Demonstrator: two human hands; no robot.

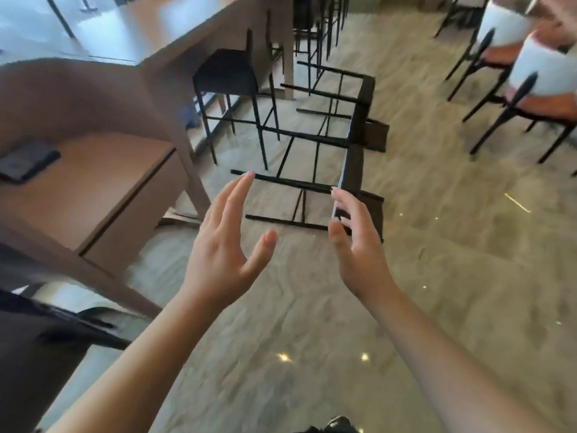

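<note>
Left hand (223, 245), right hand (359, 248) empty, fingers spread, reaching toppled stool (351, 170) on floor (452, 260). Risk: uneven lift swings legs into second fallen stool (364, 98).

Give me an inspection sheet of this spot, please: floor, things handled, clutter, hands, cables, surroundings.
Surface: glossy marbled floor, light spots reflected.
Job's things: nearest black stool lies on its side; two more toppled stools behind it.
Clutter: dark flat object on the wooden bench, left.
Grippers: left hand and right hand open, reaching toward the nearest stool, gripping nothing.
Cables: nothing seen.
Surroundings: wooden counter, one upright stool, white-backed chairs on the right.
</note>
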